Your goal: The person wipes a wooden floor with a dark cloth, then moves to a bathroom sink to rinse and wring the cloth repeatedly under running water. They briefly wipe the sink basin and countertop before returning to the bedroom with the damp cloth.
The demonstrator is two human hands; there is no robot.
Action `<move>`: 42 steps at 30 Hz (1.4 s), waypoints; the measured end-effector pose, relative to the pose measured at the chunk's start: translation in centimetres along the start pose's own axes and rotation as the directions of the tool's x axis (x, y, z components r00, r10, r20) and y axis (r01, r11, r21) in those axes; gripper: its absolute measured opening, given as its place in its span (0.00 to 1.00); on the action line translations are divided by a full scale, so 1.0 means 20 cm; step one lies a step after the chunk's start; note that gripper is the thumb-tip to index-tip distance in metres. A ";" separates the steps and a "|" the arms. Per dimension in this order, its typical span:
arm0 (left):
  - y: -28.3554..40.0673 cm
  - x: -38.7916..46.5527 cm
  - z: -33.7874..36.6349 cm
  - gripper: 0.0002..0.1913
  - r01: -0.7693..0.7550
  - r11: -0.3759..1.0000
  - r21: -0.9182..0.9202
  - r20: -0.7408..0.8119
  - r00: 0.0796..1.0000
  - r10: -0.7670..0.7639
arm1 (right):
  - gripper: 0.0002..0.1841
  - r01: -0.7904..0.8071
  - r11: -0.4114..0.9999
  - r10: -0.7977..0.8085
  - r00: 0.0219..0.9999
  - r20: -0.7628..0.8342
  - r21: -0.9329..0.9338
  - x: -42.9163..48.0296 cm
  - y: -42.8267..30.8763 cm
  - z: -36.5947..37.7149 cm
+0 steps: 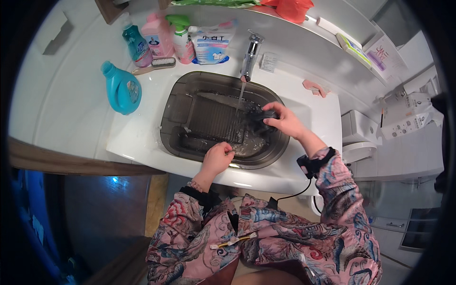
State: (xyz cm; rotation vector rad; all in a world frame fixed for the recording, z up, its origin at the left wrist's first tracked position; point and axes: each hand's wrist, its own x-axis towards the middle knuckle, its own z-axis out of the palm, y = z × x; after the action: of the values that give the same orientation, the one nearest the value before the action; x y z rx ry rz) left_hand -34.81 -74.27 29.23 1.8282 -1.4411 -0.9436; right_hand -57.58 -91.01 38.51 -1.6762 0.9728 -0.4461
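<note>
A grey plastic washbasin [167,142] with a ribbed washboard [213,117] moulded inside sits in the white sink. Water [241,98] runs into it from the chrome faucet [251,53]. At the basin's right side, my right hand [285,120] grips a wet black cloth item [262,123], whose lower part hangs near the sudsy water. My left hand [218,156] is over the front rim with its fingers curled; whether something small is between them cannot be made out.
Behind the basin stand a teal bottle [137,46], a pink bottle [158,39], a spray bottle [183,46] and a detergent pouch [212,44]. A scrub brush [162,63] and a blue detergent jug [123,89] are left. A pink cloth [315,88] lies right; a toilet [359,151] stands beyond.
</note>
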 end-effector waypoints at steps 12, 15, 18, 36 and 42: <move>-0.03 0.02 0.01 0.12 0.024 0.999 -0.031 -0.037 0.999 -0.025 | 0.18 0.138 0.871 -0.073 0.985 -0.154 0.471 -0.13 -0.45 -0.12; -0.02 0.01 0.00 0.13 0.019 0.998 -0.052 -0.037 0.999 -0.021 | 0.17 -0.089 0.758 0.173 0.983 -0.067 0.647 -0.01 -0.21 -0.07; -0.01 0.01 0.00 0.12 0.026 0.999 -0.037 -0.032 0.999 -0.028 | 0.19 -0.219 0.831 0.300 0.951 -0.079 0.512 0.13 0.09 0.02; 0.16 0.09 0.04 0.50 -0.012 1.000 0.022 0.093 0.996 0.010 | 0.21 -0.073 0.996 0.081 0.988 -0.132 0.059 0.11 0.04 0.06; 0.33 0.31 0.24 0.55 -0.240 0.963 -0.121 -0.159 0.962 0.220 | 0.23 0.127 0.890 -0.137 0.991 -0.009 0.439 -0.16 -0.42 -0.02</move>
State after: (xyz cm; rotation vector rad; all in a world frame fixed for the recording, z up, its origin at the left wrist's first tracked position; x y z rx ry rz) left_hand -41.29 -81.98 31.01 1.5544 -1.4249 -0.7585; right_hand -56.60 -88.18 46.98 -1.3334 0.6785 -0.6830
